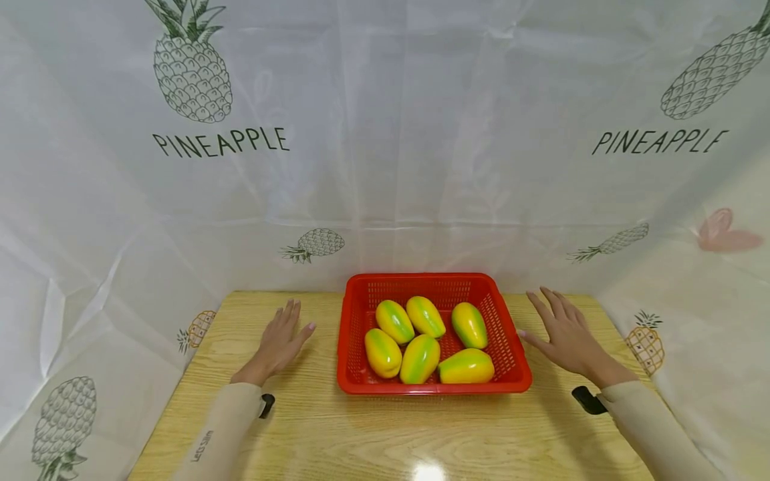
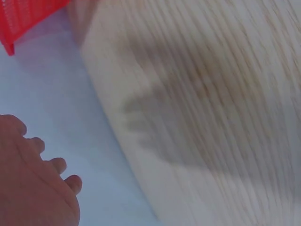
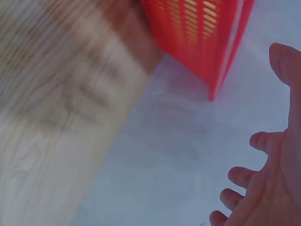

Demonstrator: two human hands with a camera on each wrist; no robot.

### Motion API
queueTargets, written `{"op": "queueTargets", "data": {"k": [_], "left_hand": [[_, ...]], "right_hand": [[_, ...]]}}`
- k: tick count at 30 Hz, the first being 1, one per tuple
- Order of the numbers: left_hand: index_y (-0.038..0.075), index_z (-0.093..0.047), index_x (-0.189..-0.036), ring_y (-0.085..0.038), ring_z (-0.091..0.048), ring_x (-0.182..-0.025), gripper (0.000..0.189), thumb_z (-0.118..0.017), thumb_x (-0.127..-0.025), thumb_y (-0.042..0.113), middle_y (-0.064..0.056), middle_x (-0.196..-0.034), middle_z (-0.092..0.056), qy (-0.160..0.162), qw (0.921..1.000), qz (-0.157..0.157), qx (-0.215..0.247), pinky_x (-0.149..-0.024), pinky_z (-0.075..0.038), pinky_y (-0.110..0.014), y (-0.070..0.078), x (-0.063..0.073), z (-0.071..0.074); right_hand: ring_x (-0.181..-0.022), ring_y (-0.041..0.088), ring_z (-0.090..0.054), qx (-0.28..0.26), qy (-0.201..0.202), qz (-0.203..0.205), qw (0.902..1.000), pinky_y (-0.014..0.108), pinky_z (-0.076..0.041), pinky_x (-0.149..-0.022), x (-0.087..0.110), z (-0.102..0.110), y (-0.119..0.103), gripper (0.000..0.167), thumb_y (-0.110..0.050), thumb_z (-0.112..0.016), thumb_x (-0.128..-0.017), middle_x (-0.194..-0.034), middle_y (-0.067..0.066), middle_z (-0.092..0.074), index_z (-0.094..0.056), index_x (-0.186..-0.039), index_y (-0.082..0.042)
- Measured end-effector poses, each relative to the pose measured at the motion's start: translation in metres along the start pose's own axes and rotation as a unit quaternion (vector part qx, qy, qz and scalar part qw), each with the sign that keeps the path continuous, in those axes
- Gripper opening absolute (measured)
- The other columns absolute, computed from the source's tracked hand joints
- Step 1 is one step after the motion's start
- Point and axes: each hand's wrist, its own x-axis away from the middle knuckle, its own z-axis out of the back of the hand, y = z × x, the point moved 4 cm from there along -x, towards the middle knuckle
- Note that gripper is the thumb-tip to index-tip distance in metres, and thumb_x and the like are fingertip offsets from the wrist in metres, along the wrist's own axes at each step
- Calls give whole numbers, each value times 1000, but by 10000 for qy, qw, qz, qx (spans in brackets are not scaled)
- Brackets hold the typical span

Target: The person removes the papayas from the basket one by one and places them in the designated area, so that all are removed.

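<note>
A red plastic basket (image 1: 433, 388) with slotted walls stands on the wooden table, several yellow-green mangoes (image 1: 420, 359) lying inside it. To its left my left hand (image 1: 281, 342) is held over the table, fingers extended and thumb apart, holding nothing. On the other side my right hand (image 1: 562, 334) has its fingers spread, the thumb pointing toward the basket's right wall. The right wrist view shows that hand (image 3: 270, 183) apart from the basket's corner (image 3: 202, 52). In the left wrist view the left hand (image 2: 35, 179) appears at the lower left, with a basket corner (image 2: 28, 19) at the top.
The wooden table (image 1: 373, 441) runs back to a white cloth (image 1: 433, 167) printed with pineapples, which hangs behind and at both sides. Dark bands (image 1: 588, 399) sit at the wrists. Hand shadows fall on the wood.
</note>
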Motion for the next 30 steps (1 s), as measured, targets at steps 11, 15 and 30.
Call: {"op": "queueTargets", "data": {"k": [11, 15, 30], "left_hand": [[1, 3, -169, -46, 6, -161, 79, -34, -115, 46, -20, -176, 7, -379, 9875, -20, 1531, -124, 0, -70, 42, 3, 0], [7, 2, -170, -43, 2, -162, 78, -36, -115, 47, -18, -177, 3, -512, 9783, 163, 1999, -126, -6, -67, 49, 4, -1], [6, -11, -170, -44, -33, -153, 80, -60, -108, 18, -19, -174, -20, -850, 9309, 483, 3519, -121, -35, -59, 70, 1, -5]], "right_hand": [[-146, 60, -24, 43, -92, 256, 9996, 79, -22, -111, -15, 3, -19, 85, -45, -71, -99, -163, 35, -27, -36, -161, 2], [-146, 59, -26, 99, -27, 438, 9990, 79, -24, -109, -18, 4, -26, 84, -45, -71, -99, -162, 34, -29, -37, -160, 1], [-147, 54, -26, 364, -427, 844, 9948, 75, -25, -114, -40, -1, -49, 86, -37, -77, -96, -162, 32, -30, -35, -160, 1]]}}
